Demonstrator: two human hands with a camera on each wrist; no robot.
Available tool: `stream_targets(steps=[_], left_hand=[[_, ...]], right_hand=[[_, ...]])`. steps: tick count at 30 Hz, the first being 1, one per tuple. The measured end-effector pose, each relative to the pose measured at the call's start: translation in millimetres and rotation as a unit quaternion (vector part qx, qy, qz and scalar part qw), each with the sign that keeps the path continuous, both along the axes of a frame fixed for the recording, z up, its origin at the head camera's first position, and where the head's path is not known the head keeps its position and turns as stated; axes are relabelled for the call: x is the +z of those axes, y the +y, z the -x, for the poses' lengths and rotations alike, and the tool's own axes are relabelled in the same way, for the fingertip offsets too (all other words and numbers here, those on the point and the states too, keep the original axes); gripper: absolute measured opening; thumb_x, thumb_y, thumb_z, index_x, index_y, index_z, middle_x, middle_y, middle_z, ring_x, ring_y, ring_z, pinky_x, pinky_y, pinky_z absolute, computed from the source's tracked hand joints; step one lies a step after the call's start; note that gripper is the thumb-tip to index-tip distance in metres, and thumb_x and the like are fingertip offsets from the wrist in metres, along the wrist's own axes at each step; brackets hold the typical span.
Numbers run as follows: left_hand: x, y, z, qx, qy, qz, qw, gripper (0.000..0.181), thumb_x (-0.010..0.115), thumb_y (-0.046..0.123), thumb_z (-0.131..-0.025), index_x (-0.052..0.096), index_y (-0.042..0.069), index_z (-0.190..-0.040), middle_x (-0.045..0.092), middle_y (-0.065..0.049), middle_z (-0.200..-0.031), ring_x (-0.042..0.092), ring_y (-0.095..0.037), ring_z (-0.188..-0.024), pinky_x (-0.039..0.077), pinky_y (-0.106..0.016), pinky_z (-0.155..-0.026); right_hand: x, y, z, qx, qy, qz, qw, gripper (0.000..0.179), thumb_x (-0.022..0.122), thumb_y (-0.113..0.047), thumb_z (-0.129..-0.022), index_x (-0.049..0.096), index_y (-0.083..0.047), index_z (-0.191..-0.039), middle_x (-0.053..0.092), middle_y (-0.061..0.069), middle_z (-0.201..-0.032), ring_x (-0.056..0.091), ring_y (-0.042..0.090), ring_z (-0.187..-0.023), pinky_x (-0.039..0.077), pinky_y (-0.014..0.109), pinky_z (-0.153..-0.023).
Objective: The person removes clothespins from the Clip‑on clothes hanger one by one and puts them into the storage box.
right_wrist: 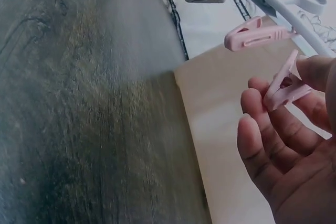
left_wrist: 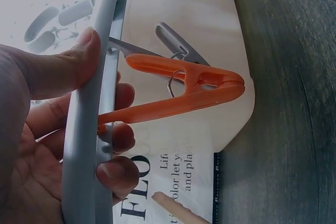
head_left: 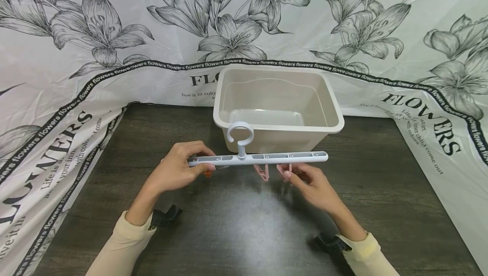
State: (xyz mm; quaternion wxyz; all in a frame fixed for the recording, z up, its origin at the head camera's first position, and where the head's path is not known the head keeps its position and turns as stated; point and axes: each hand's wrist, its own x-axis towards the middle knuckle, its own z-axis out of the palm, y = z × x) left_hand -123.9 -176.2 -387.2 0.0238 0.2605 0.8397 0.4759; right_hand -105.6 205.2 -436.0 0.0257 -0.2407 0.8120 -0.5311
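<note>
A pale grey plastic clip hanger [head_left: 289,158] is held level above the table, its round hook [head_left: 248,137] pointing up. My left hand [head_left: 177,168] grips the bar near its left end, thumb on the near side and fingers behind. Below that hand hang an orange clothespin [left_wrist: 210,97] and a grey clothespin [left_wrist: 176,40]. My right hand [head_left: 318,187] pinches a pink clothespin [right_wrist: 277,98] between thumb and fingers, just under the right half of the bar. Another pink clothespin [right_wrist: 257,39] hangs from the bar to its left.
A beige plastic tub [head_left: 274,128] stands behind the hanger, its open top facing up. Under everything lies a dark wood-grain table [head_left: 236,233]. White cloth [head_left: 297,47] with printed flowers and lettering covers the back and both sides.
</note>
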Motion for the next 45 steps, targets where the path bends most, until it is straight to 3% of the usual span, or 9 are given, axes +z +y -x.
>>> stream_targets(steps=[3, 9, 14, 20, 26, 29, 37, 45], left_hand=[[-0.2, -0.4, 0.5, -0.001, 0.000, 0.001, 1.0000, 0.017, 0.081, 0.013, -0.089, 0.074, 0.021, -0.102, 0.072, 0.008, -0.084, 0.073, -0.020, -0.071, 0.054, -0.028, -0.064], [0.8, -0.8, 1.3, -0.003, -0.002, 0.004, 1.0000, 0.017, 0.081, 0.013, -0.089, 0.074, 0.022, -0.102, 0.073, 0.008, -0.083, 0.072, -0.017, -0.071, 0.053, -0.028, -0.065], [1.5, -1.0, 1.4, -0.007, -0.011, 0.004, 0.9999, 0.016, 0.081, 0.014, -0.089, 0.074, 0.021, -0.102, 0.074, 0.005, -0.083, 0.073, -0.016, -0.071, 0.054, -0.028, -0.065], [2.6, -1.5, 1.1, -0.007, -0.020, 0.003, 0.9998, 0.017, 0.081, 0.014, -0.089, 0.074, 0.020, -0.103, 0.073, 0.006, -0.084, 0.074, -0.019, -0.072, 0.056, -0.029, -0.065], [2.1, -1.7, 1.5, -0.009, -0.023, -0.001, 0.9997, 0.017, 0.081, 0.014, -0.089, 0.074, 0.019, -0.103, 0.073, 0.005, -0.085, 0.075, -0.021, -0.072, 0.057, -0.030, -0.065], [1.7, -2.2, 1.7, -0.008, -0.018, -0.003, 0.9998, 0.018, 0.082, 0.013, -0.088, 0.074, 0.020, -0.102, 0.073, 0.006, -0.085, 0.074, -0.023, -0.072, 0.056, -0.029, -0.064], [2.0, -3.5, 2.5, -0.003, -0.001, 0.004, 1.0000, 0.020, 0.084, 0.015, -0.086, 0.075, 0.022, -0.101, 0.073, 0.006, -0.085, 0.071, -0.014, -0.071, 0.054, -0.028, -0.063], [2.0, -4.5, 2.2, -0.003, -0.002, -0.009, 1.0000, 0.023, 0.087, 0.012, -0.082, 0.076, 0.023, -0.100, 0.073, 0.008, -0.085, 0.072, -0.011, -0.070, 0.054, -0.026, -0.065]], right_hand=[[0.0, 2.3, 0.9, 0.004, -0.015, 0.010, 0.9998, 0.023, 0.059, -0.005, -0.103, 0.070, -0.007, -0.123, 0.074, 0.021, -0.116, 0.075, 0.016, -0.096, 0.061, 0.032, -0.075], [1.9, 8.1, 3.8, 0.027, -0.018, 0.055, 0.9979, 0.029, 0.060, 0.000, -0.101, 0.069, -0.002, -0.129, 0.073, 0.020, -0.122, 0.072, 0.014, -0.113, 0.060, 0.029, -0.088], [1.7, 11.0, 6.0, 0.020, -0.009, 0.057, 0.9981, 0.031, 0.061, 0.001, -0.100, 0.069, -0.002, -0.130, 0.074, 0.017, -0.121, 0.071, 0.010, -0.114, 0.059, 0.027, -0.090], [-4.0, 12.3, 8.0, -0.021, 0.053, 0.046, 0.9973, 0.032, 0.068, 0.005, -0.094, 0.073, -0.004, -0.125, 0.077, 0.014, -0.115, 0.073, 0.008, -0.108, 0.059, 0.023, -0.086], [-6.3, 9.1, 9.2, -0.042, 0.118, 0.090, 0.9880, 0.038, 0.071, 0.015, -0.086, 0.073, 0.002, -0.122, 0.077, 0.019, -0.108, 0.074, 0.010, -0.106, 0.058, 0.019, -0.080], [-4.8, 7.4, 8.9, -0.050, 0.126, 0.100, 0.9858, 0.037, 0.072, 0.017, -0.084, 0.074, 0.004, -0.119, 0.077, 0.022, -0.105, 0.075, 0.011, -0.103, 0.058, 0.019, -0.079], [-6.1, 9.9, 8.9, -0.069, 0.110, 0.065, 0.9894, 0.033, 0.073, 0.012, -0.086, 0.076, 0.000, -0.117, 0.078, 0.019, -0.105, 0.074, 0.005, -0.103, 0.057, 0.018, -0.081], [-5.7, 7.0, 8.9, -0.020, 0.062, 0.096, 0.9933, 0.025, 0.064, 0.014, -0.092, 0.070, 0.015, -0.116, 0.079, 0.007, -0.107, 0.077, 0.011, -0.100, 0.060, 0.026, -0.085]])
